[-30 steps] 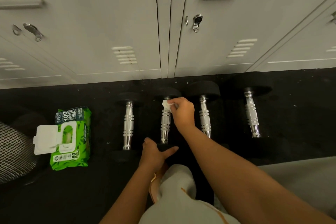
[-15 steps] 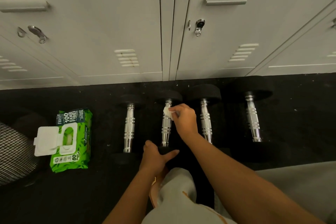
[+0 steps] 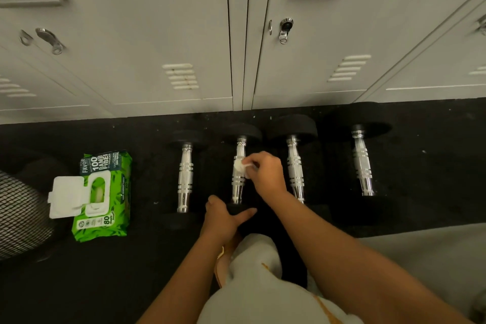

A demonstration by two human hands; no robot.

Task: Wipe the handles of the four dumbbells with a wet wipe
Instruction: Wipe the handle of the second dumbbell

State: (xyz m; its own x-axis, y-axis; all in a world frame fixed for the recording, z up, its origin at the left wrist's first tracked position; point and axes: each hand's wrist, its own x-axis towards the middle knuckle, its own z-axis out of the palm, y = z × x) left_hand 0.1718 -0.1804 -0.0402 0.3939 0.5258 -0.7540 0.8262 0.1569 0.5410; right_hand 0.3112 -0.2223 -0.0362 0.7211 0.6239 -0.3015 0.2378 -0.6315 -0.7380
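Note:
Several black dumbbells with chrome handles lie side by side on the dark floor. My right hand (image 3: 265,173) pinches a small white wet wipe (image 3: 240,166) against the middle of the second dumbbell's handle (image 3: 238,187). My left hand (image 3: 223,218) grips that dumbbell's near black head, thumb spread to the right. The leftmost dumbbell (image 3: 185,181), the third dumbbell (image 3: 295,171) and the rightmost dumbbell (image 3: 363,166) lie untouched.
A green wet-wipe pack (image 3: 102,197) with its white lid flipped open lies on the floor to the left. Grey lockers (image 3: 171,34) stand right behind the dumbbells. A black mesh object (image 3: 18,216) is at the left edge. My knee in light trousers (image 3: 257,284) is below.
My right hand has slid the wipe down the second dumbbell's handle, from its far end toward the middle. My left hand has stayed on the near head.

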